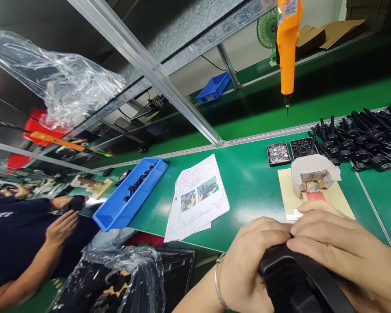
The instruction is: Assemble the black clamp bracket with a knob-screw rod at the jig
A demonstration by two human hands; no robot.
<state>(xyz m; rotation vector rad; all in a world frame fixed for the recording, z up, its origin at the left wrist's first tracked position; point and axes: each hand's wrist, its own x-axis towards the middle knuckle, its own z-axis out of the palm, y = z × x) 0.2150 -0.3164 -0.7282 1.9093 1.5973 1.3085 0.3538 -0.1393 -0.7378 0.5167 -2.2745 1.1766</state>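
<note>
Head view, hands (313, 256) gripping black part (296, 282), papers' (200, 195) print unreadable

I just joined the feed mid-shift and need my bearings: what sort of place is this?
Most likely a factory assembly line. An orange powered screwdriver hangs over a green workbench, with trays of small fasteners, a pile of black parts and illustrated work sheets. Both hands hold a black part.

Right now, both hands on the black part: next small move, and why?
Probably carry the black part, held in the left hand and right hand, forward to the fixture. It sits just beyond the fingers, under the hanging orange screwdriver.
</note>
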